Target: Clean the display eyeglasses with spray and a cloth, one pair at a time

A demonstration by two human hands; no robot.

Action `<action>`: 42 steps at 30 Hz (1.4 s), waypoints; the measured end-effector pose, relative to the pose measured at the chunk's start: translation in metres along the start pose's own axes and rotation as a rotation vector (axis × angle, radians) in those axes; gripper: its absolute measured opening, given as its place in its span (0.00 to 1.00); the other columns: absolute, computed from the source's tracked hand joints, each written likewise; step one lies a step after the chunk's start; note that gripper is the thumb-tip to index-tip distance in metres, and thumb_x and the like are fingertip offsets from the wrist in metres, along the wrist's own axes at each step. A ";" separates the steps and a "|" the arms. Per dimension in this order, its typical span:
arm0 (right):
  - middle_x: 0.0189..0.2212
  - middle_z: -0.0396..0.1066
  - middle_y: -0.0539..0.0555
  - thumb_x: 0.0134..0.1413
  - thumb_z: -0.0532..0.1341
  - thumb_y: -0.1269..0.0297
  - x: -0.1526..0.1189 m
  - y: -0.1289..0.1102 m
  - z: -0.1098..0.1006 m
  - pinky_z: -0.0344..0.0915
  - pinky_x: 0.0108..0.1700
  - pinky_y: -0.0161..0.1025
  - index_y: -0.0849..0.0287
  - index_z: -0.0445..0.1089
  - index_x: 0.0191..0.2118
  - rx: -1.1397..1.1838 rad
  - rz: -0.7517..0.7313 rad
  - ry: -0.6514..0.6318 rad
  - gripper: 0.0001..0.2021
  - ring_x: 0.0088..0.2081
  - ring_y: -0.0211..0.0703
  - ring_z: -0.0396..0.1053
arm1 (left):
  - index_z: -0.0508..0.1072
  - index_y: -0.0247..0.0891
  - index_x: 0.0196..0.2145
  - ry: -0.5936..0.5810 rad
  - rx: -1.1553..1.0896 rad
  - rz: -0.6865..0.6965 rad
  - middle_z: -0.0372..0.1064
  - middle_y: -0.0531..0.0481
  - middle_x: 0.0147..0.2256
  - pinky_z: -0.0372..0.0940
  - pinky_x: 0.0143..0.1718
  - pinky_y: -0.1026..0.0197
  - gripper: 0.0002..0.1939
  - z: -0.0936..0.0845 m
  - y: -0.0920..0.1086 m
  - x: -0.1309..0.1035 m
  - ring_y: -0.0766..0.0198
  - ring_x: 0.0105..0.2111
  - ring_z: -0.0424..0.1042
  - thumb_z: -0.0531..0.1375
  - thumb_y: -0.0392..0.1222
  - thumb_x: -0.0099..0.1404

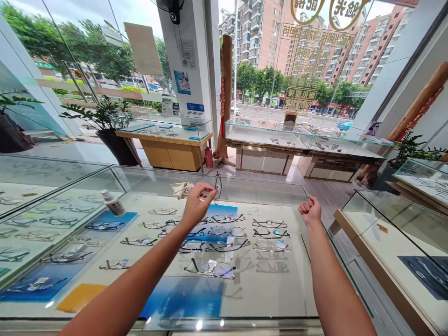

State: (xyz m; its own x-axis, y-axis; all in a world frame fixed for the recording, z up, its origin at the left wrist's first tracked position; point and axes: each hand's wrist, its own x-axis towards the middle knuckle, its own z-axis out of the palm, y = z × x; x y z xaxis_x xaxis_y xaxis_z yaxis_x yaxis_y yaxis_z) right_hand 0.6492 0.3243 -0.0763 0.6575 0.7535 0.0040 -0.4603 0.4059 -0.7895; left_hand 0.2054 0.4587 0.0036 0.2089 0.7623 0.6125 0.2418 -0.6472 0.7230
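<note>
My left hand [200, 199] pinches a dark-framed pair of glasses [218, 189], held up on edge above the far side of the glass display case [273, 298]. At the case's far right corner, my right hand [310, 210] is closed at the glass edge; what it grips, if anything, is hidden. Several glasses [227, 231] are laid out in rows between and below my forearms. A crumpled cloth [181, 189] lies just beyond my left hand. To the left stands a tilted white spray bottle [112, 202].
A yellow cloth [81, 297] lies at the near left. Another glass case [395, 233] stands to the right. Beyond are a wooden cabinet [171, 154], more display cases [264, 157], a potted plant [119, 147] and a red extinguisher [209, 157].
</note>
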 end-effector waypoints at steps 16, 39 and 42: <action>0.16 0.43 0.40 0.57 0.67 0.53 -0.117 0.027 0.195 0.43 0.22 0.36 0.53 0.50 0.20 -0.288 -0.179 -0.333 0.26 0.19 0.32 0.40 | 0.76 0.39 0.34 -0.004 -0.674 -0.317 0.81 0.43 0.39 0.70 0.53 0.48 0.16 0.016 -0.010 -0.004 0.51 0.45 0.79 0.68 0.54 0.60; 0.18 0.48 0.40 0.51 0.70 0.41 -0.143 0.116 0.228 0.43 0.26 0.37 0.58 0.76 0.35 -0.574 -0.136 -0.383 0.22 0.23 0.34 0.43 | 0.80 0.38 0.37 -0.210 -0.615 -0.297 0.82 0.43 0.40 0.71 0.53 0.48 0.16 0.023 -0.006 -0.021 0.52 0.44 0.80 0.71 0.54 0.60; 0.19 0.44 0.41 0.53 0.70 0.42 -0.140 0.115 0.226 0.43 0.27 0.38 0.59 0.78 0.36 -0.602 -0.181 -0.387 0.21 0.23 0.34 0.43 | 0.80 0.39 0.37 -0.219 -0.581 -0.286 0.82 0.42 0.41 0.71 0.53 0.48 0.16 0.024 -0.007 -0.021 0.51 0.44 0.80 0.71 0.54 0.60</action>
State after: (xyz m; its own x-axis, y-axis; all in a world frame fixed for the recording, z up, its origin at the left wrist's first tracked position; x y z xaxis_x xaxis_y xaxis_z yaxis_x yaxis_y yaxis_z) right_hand 0.3693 0.3819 -0.0293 0.3834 0.8753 0.2946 0.1159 0.2709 -0.9556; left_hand 0.2216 0.4476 -0.0219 0.4142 0.8453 0.3376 -0.2191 -0.2674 0.9383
